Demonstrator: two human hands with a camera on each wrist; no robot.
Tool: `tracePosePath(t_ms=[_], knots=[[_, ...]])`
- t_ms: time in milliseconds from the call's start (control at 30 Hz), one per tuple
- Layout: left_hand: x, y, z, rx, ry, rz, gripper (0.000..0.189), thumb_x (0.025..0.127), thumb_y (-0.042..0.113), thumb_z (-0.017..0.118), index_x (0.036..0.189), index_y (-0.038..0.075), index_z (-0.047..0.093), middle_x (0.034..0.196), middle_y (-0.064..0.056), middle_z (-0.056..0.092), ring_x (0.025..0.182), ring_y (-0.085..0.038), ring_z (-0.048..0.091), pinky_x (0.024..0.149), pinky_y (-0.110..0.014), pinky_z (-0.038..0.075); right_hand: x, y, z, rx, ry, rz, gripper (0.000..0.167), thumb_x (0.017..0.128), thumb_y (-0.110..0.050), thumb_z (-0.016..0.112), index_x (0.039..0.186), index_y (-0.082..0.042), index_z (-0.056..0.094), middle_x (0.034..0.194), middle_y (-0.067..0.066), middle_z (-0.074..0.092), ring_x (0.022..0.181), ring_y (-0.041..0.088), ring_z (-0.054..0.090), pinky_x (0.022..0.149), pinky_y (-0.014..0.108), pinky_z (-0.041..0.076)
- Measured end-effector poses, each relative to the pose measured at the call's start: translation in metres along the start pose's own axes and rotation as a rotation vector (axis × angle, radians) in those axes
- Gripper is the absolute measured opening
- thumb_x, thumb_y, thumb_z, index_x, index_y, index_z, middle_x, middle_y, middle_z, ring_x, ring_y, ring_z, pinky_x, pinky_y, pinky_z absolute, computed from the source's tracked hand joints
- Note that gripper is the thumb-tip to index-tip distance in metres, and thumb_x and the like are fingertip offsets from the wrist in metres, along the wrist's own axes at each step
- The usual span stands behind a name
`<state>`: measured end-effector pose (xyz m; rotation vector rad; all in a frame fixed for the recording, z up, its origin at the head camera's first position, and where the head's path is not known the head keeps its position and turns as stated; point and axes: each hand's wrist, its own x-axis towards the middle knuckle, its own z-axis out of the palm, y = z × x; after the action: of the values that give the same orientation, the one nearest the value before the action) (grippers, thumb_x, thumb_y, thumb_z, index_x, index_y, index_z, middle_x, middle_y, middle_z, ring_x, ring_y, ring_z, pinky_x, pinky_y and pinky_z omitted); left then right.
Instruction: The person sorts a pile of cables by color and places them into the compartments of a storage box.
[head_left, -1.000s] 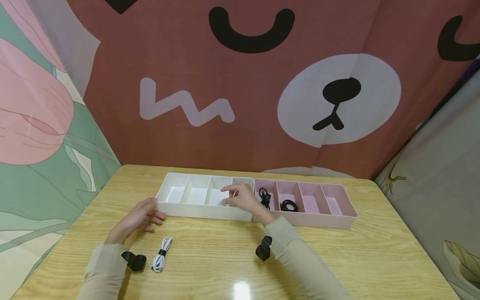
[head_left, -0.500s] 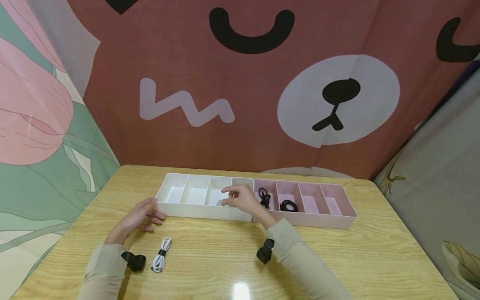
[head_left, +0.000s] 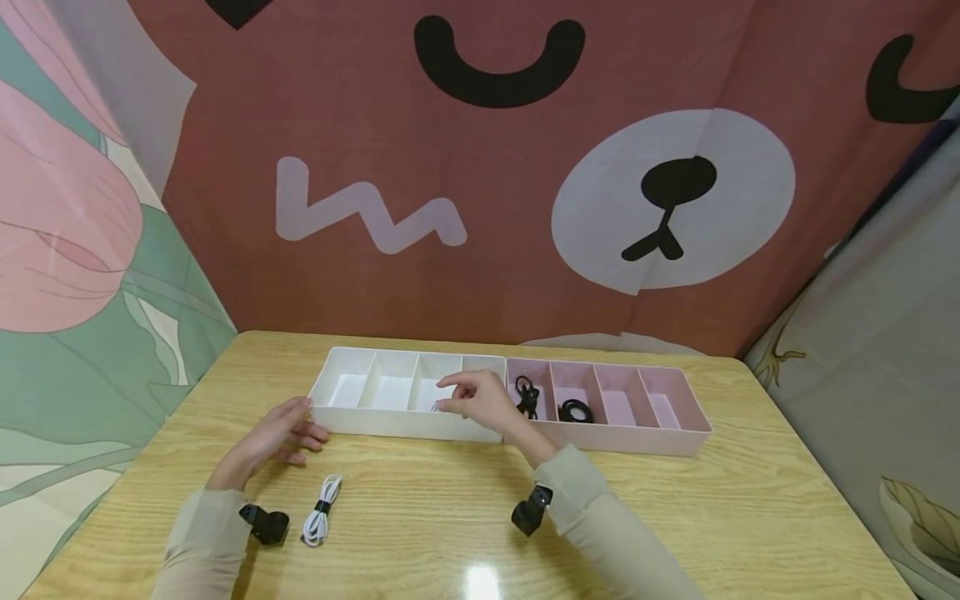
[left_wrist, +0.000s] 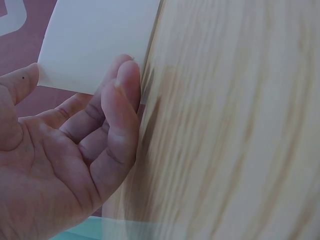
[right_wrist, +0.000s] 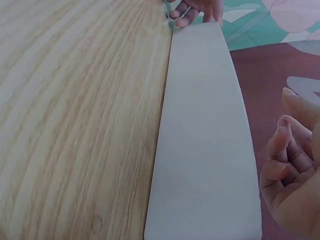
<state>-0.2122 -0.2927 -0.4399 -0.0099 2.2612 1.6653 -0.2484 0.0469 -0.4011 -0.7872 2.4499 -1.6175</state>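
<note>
My left hand (head_left: 272, 435) is at the left end of the white divided box (head_left: 408, 422), its thumb touching the upper corner and its other fingers loosely bent beside the end wall (left_wrist: 95, 45). Over the right part of that box is my right hand (head_left: 480, 398), thumb and forefinger apart. The right wrist view shows this hand (right_wrist: 295, 170) with loosely curled fingers and nothing visible between them. Beneath its fingertips, a small pale item (head_left: 435, 407) lies mostly hidden behind the box's front wall; its kind is unclear. A white cable (head_left: 322, 511), bundled with a black tie, lies on the table.
Against the white box's right end stands a pink divided box (head_left: 622, 439). Its two left compartments hold a bundled black cable (head_left: 527, 397) and a coiled black cable (head_left: 576, 411). Behind the wooden table (head_left: 420, 517) hangs a printed bear curtain (head_left: 360, 292).
The right hand's fingers shift only slightly over the white box, and the view drifts a little. The left hand stays at the box's end; the white cable on the table keeps its place.
</note>
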Motion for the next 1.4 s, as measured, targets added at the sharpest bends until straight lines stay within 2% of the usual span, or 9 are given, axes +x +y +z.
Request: tracePosePath(t_ms=[267, 467, 700, 800, 1200, 1300, 1400], knots=[[0.0, 0.001, 0.0, 0.011, -0.003, -0.004, 0.06, 0.098, 0.046, 0.025, 0.13, -0.004, 0.024, 0.091, -0.008, 0.064, 0.078, -0.018, 0.061, 0.06, -0.035, 0.052, -0.002, -0.005, 0.011, 0.027, -0.013, -0.013, 0.029, 0.077, -0.009, 0.073, 0.103, 0.002, 0.066, 0.064, 0.002, 0.058, 0.05, 0.008, 0.047, 0.046, 0.02, 0.038], [0.0, 0.0, 0.0, 0.011, 0.001, -0.002, 0.059, 0.098, 0.045, 0.024, 0.13, -0.004, 0.025, 0.091, -0.008, 0.064, 0.078, -0.019, 0.061, 0.06, -0.036, 0.052, -0.003, -0.008, 0.018, 0.052, -0.027, -0.046, 0.03, 0.077, -0.007, 0.073, 0.102, 0.005, 0.065, 0.066, 0.006, 0.06, 0.05, 0.007, 0.046, 0.047, 0.019, 0.039], [0.0, 0.0, 0.0, 0.005, -0.008, 0.01, 0.057, 0.099, 0.044, 0.025, 0.128, -0.005, 0.026, 0.091, -0.009, 0.064, 0.078, -0.019, 0.062, 0.059, -0.036, 0.052, -0.018, -0.044, 0.018, 0.086, -0.084, -0.062, 0.028, 0.078, -0.002, 0.07, 0.103, 0.01, 0.063, 0.073, 0.019, 0.06, 0.055, 0.007, 0.049, 0.051, 0.017, 0.041], [0.0, 0.0, -0.001, 0.0, -0.012, 0.012, 0.056, 0.099, 0.044, 0.025, 0.127, -0.005, 0.027, 0.09, -0.008, 0.064, 0.078, -0.019, 0.062, 0.059, -0.036, 0.052, -0.019, -0.046, 0.021, 0.099, -0.095, -0.065, 0.028, 0.077, -0.001, 0.07, 0.103, 0.01, 0.063, 0.076, 0.019, 0.06, 0.058, 0.008, 0.05, 0.052, 0.017, 0.041], [0.001, 0.001, -0.001, -0.004, -0.011, 0.003, 0.057, 0.099, 0.044, 0.024, 0.13, -0.004, 0.024, 0.09, -0.008, 0.064, 0.078, -0.019, 0.061, 0.059, -0.036, 0.051, -0.021, -0.049, 0.036, 0.093, -0.114, -0.069, 0.027, 0.077, -0.001, 0.071, 0.101, 0.009, 0.064, 0.082, 0.021, 0.062, 0.07, 0.021, 0.059, 0.067, 0.022, 0.048], [0.0, 0.001, 0.0, -0.002, -0.009, 0.002, 0.058, 0.098, 0.045, 0.024, 0.13, -0.003, 0.024, 0.09, -0.008, 0.064, 0.078, -0.019, 0.061, 0.059, -0.036, 0.051, -0.017, -0.038, 0.044, 0.098, -0.12, -0.074, 0.028, 0.076, -0.002, 0.072, 0.101, 0.008, 0.064, 0.084, 0.021, 0.063, 0.072, 0.023, 0.06, 0.068, 0.023, 0.048], [0.0, 0.001, 0.0, -0.007, -0.009, 0.003, 0.057, 0.098, 0.045, 0.025, 0.129, -0.003, 0.025, 0.09, -0.008, 0.064, 0.078, -0.019, 0.062, 0.059, -0.036, 0.051, -0.013, -0.025, 0.053, 0.083, -0.129, -0.083, 0.029, 0.075, -0.004, 0.074, 0.101, 0.006, 0.066, 0.084, 0.018, 0.064, 0.071, 0.018, 0.061, 0.067, 0.024, 0.049]])
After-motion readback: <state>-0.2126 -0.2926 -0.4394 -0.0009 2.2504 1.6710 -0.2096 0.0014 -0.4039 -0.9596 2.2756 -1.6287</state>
